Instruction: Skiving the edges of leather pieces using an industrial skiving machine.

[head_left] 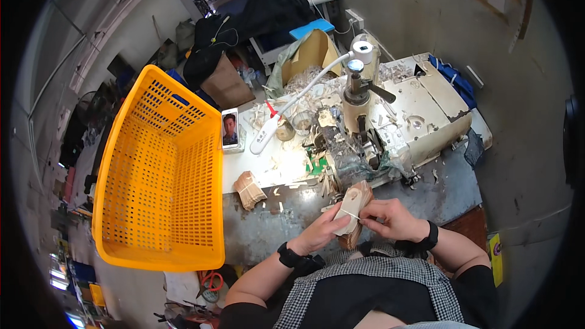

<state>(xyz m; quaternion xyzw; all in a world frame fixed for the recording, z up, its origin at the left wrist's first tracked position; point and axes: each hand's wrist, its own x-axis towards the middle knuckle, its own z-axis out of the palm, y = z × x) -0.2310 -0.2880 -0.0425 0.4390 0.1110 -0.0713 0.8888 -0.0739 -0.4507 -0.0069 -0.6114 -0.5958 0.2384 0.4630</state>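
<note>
While the left hand (318, 231) clasps the bundle (351, 203) — its underside (mostly) hides.

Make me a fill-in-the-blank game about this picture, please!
The yellow basket stands to the ____ of the machine.
The left hand plus the right hand make ____ hands at the bundle.
A black strap goes around each ____.

Missing words: left; two; wrist.
</note>
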